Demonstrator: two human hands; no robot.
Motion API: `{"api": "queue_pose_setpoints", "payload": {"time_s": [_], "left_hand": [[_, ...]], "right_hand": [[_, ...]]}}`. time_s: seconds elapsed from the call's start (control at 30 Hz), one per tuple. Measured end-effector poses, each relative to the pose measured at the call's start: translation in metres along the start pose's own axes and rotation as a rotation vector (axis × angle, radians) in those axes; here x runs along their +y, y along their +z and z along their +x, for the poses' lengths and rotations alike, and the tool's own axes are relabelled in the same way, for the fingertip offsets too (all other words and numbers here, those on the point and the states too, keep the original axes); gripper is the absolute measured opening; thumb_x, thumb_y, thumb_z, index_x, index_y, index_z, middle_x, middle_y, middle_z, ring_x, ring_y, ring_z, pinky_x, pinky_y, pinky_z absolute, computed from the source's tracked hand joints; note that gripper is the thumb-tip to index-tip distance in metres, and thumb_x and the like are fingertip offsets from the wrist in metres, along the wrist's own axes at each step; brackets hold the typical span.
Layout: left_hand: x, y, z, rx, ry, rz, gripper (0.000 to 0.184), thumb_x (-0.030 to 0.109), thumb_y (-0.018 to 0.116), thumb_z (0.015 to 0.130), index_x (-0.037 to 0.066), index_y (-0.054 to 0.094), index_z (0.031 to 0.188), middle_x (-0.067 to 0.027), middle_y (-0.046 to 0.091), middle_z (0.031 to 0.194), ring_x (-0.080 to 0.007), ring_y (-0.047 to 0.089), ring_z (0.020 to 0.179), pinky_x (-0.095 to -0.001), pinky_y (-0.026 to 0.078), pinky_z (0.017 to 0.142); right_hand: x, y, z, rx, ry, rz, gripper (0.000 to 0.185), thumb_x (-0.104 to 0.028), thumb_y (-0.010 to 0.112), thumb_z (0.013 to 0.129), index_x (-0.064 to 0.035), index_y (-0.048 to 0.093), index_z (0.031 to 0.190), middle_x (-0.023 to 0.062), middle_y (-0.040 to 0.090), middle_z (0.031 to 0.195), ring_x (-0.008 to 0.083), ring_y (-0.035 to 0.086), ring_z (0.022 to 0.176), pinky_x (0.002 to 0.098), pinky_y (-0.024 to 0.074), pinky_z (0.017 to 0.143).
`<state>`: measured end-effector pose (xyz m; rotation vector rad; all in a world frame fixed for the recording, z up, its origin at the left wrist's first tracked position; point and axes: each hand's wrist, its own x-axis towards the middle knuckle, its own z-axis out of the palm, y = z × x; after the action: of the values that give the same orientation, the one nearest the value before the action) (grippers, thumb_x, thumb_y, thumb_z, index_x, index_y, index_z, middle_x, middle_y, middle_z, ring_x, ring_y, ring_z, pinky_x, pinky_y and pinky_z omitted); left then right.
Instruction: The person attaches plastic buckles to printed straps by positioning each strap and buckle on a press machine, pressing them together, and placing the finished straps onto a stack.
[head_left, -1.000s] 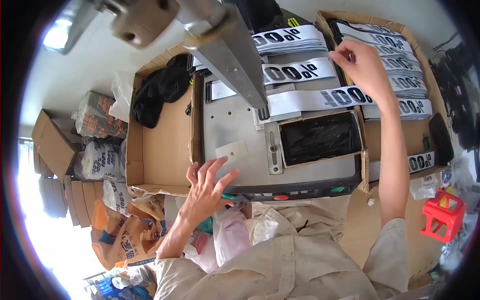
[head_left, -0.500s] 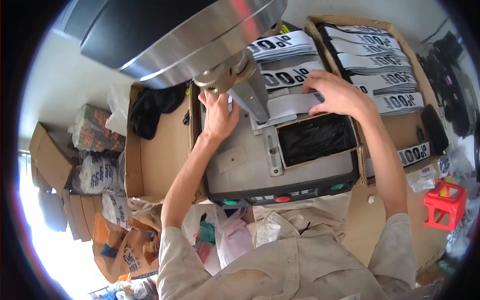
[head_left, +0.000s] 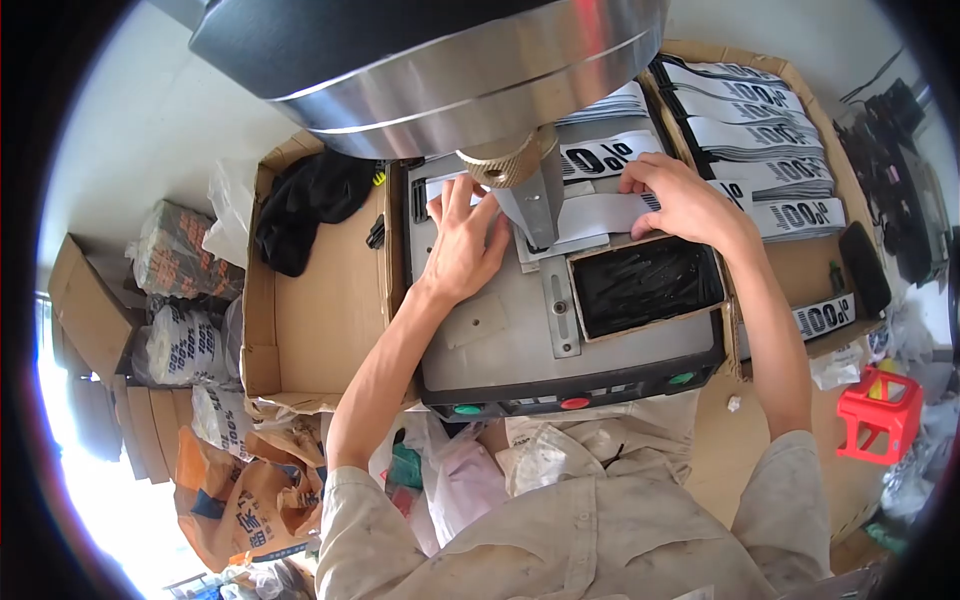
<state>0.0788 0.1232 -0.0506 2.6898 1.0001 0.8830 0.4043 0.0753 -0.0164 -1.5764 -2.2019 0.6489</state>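
A white strip with black print [head_left: 600,216] lies across the grey machine bed [head_left: 490,350], passing by the metal post [head_left: 535,205]. My right hand [head_left: 685,200] grips the strip's right part between thumb and fingers. To the left of the post, my left hand [head_left: 465,238] has its fingers bent over the strip's left end; the fingertips are partly hidden, so its hold cannot be made out. Just behind lies another "100%" strip [head_left: 610,155]. The machine's round metal head [head_left: 480,90] hangs above. In front of my right hand is a box with black contents [head_left: 650,285].
At the right, a carton [head_left: 790,265] holds stacked printed strips [head_left: 775,130]. The left carton [head_left: 325,330] contains black cloth [head_left: 305,205]. Green and red buttons [head_left: 575,403] line the machine's front edge. A red plastic stool [head_left: 880,415] stands at lower right.
My left hand has moved from the machine's front left up to the strip beside the post. My right hand has come down and left onto the strip. The machine head now covers more of the view.
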Motion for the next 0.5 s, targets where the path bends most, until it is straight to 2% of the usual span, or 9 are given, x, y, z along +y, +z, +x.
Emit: {"api": "queue_pose_setpoints", "payload": {"time_s": [0.17, 0.27, 0.37, 0.47, 0.5], "left_hand": [[0.007, -0.003, 0.002, 0.005, 0.008, -0.026, 0.019, 0.006, 0.07, 0.089, 0.002, 0.066, 0.107, -0.0153, 0.049, 0.119, -0.0314, 0.048, 0.113, -0.0493, 0.033, 0.095], [0.006, -0.002, 0.001, -0.017, 0.005, -0.023, 0.019, 0.007, 0.071, 0.09, 0.002, 0.066, 0.108, -0.0145, 0.049, 0.12, -0.0309, 0.048, 0.113, -0.0492, 0.034, 0.095], [0.005, 0.001, -0.001, -0.027, 0.006, 0.001, 0.021, 0.007, 0.072, 0.09, 0.002, 0.066, 0.11, -0.0141, 0.048, 0.121, -0.0306, 0.048, 0.113, -0.049, 0.034, 0.096], [0.007, -0.003, 0.001, -0.045, 0.005, 0.007, 0.026, 0.009, 0.074, 0.089, 0.003, 0.066, 0.114, -0.014, 0.048, 0.122, -0.0307, 0.048, 0.113, -0.0489, 0.035, 0.097], [0.008, -0.004, 0.001, -0.062, -0.003, 0.003, 0.029, 0.01, 0.075, 0.089, 0.004, 0.066, 0.116, -0.0141, 0.048, 0.122, -0.031, 0.048, 0.114, -0.0489, 0.035, 0.097]], "right_hand": [[0.005, 0.002, 0.001, 0.036, -0.027, 0.006, 0.05, -0.01, 0.092, 0.067, -0.0023, 0.064, 0.108, 0.0107, 0.064, 0.106, 0.0296, 0.063, 0.107, 0.0408, 0.0515, 0.096], [0.01, 0.001, 0.003, -0.012, -0.003, 0.056, 0.051, -0.012, 0.094, 0.068, -0.0017, 0.064, 0.107, 0.0125, 0.066, 0.106, 0.0319, 0.063, 0.108, 0.041, 0.0511, 0.093], [0.015, 0.002, 0.004, 0.001, -0.029, 0.099, 0.051, -0.012, 0.095, 0.067, -0.0018, 0.064, 0.107, 0.0125, 0.066, 0.103, 0.0311, 0.064, 0.102, 0.0409, 0.0514, 0.09], [0.016, 0.001, 0.002, -0.026, -0.042, 0.108, 0.047, -0.014, 0.094, 0.071, -0.0015, 0.064, 0.106, 0.0133, 0.066, 0.103, 0.0339, 0.064, 0.101, 0.0427, 0.0517, 0.089], [0.014, -0.001, 0.0, 0.008, -0.069, 0.021, 0.044, -0.015, 0.091, 0.075, -0.0006, 0.064, 0.106, 0.0157, 0.067, 0.103, 0.0359, 0.064, 0.1, 0.0433, 0.0517, 0.088]]}}
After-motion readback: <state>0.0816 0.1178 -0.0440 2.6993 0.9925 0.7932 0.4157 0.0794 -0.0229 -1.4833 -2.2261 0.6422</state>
